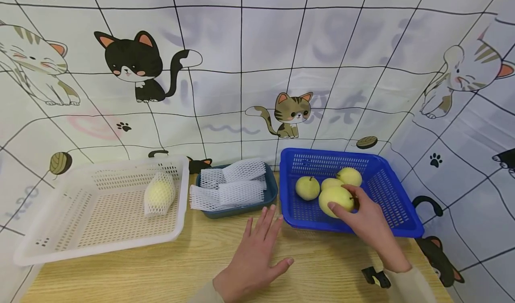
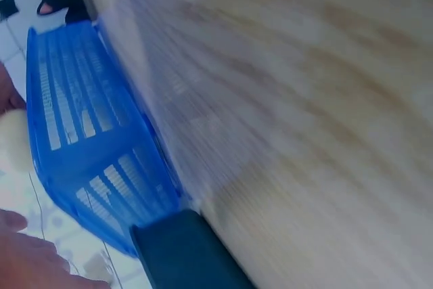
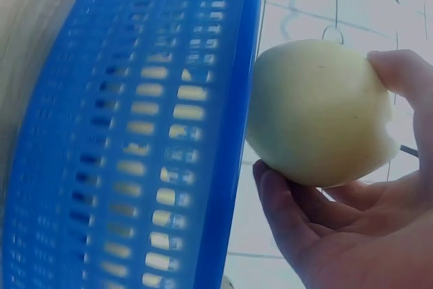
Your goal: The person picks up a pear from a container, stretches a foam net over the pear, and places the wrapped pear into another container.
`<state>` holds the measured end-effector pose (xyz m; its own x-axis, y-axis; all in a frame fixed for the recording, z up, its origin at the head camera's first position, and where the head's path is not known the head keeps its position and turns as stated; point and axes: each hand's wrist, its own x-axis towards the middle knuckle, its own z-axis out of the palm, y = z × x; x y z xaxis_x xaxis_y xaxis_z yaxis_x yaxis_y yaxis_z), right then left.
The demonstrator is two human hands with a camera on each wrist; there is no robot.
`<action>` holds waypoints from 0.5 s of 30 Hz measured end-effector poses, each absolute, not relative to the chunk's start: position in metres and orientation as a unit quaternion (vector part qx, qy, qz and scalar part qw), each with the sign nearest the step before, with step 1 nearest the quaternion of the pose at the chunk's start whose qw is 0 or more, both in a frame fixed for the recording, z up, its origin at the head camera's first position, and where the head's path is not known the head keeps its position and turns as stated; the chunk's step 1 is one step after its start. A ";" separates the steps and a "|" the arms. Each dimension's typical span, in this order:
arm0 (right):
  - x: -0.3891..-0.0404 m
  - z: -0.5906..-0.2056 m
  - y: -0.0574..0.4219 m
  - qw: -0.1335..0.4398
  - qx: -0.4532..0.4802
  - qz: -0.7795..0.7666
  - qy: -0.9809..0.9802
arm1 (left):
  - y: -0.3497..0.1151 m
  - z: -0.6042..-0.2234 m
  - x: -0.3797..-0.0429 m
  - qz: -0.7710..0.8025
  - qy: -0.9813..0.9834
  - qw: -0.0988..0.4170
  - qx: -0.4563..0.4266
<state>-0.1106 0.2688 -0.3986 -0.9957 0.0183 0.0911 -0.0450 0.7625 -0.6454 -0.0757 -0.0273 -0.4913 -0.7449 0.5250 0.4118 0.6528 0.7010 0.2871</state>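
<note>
My right hand (image 1: 372,225) grips a pale yellow-green pear (image 1: 335,201) over the blue plastic basket (image 1: 388,191). Thumb and fingers lie on opposite sides of the fruit, and its stem points toward the palm. In the right wrist view the pear (image 3: 318,113) shows above the basket rim, with the fingers (image 3: 291,214) curled beneath. Several other pears (image 1: 307,188) lie in that basket, one partly hidden behind the held pear. My left hand (image 1: 255,258) is spread with nothing in it, near the tabletop in front of a dark teal tray (image 1: 241,211).
White foam net sleeves (image 1: 241,193) lie stacked in the teal tray and stick out past its left edge. To the left is a white plastic basket (image 1: 108,245) with one pear in a foam net (image 1: 160,195). A cat-printed sheet (image 1: 225,70) stands behind.
</note>
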 end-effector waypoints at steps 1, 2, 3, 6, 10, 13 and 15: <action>-0.110 -0.398 0.266 0.050 0.010 0.350 -0.935 | -0.031 -0.491 -0.076 -0.232 -0.906 0.156 -0.318; -0.109 -0.399 0.264 0.054 0.013 0.355 -0.933 | -0.035 -0.490 -0.077 -0.253 -0.901 0.161 -0.313; -0.108 -0.399 0.262 0.058 0.016 0.361 -0.931 | -0.040 -0.489 -0.078 -0.271 -0.897 0.169 -0.307; -0.105 -0.399 0.254 0.068 0.022 0.374 -0.925 | -0.052 -0.491 -0.080 -0.318 -0.881 0.197 -0.289; -0.099 -0.399 0.240 0.077 0.044 0.392 -0.915 | -0.066 -0.493 -0.082 -0.366 -0.867 0.220 -0.258; -0.096 -0.400 0.229 0.078 0.064 0.411 -0.906 | -0.075 -0.495 -0.083 -0.395 -0.859 0.226 -0.234; -0.094 -0.401 0.222 0.078 0.076 0.424 -0.899 | -0.080 -0.495 -0.083 -0.414 -0.854 0.226 -0.221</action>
